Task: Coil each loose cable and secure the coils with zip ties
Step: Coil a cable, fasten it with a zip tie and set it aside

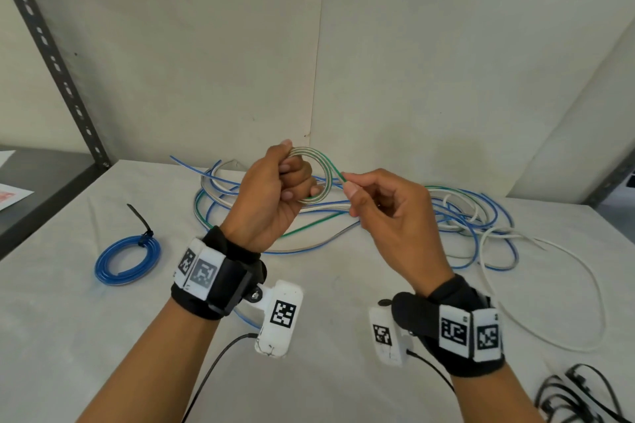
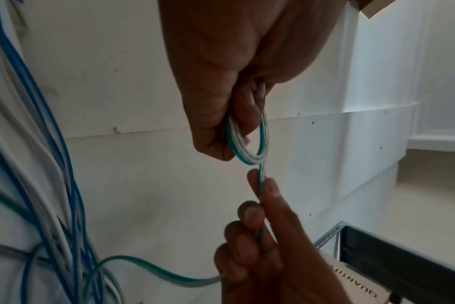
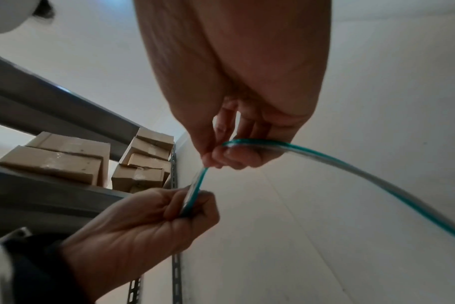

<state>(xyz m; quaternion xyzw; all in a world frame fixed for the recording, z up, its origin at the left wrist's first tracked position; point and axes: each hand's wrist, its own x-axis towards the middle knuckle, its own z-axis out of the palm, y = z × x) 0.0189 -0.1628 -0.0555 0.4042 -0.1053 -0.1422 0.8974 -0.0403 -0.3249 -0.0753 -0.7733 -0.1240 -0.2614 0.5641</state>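
My left hand is raised above the table and grips a small coil of green-striped clear cable, with several turns wound around its fingers. From the coil the same cable runs a short way to my right hand, which pinches it between thumb and forefinger. In the right wrist view the cable trails off from that pinch down to the right. A heap of loose blue, white and green cables lies on the table behind both hands. A finished blue coil with a black zip tie lies at the left.
Several black zip ties lie at the table's front right corner. A white cable loops out to the right. Grey metal shelving stands at the left, with cardboard boxes on its shelves. The white-covered table meets the wall behind.
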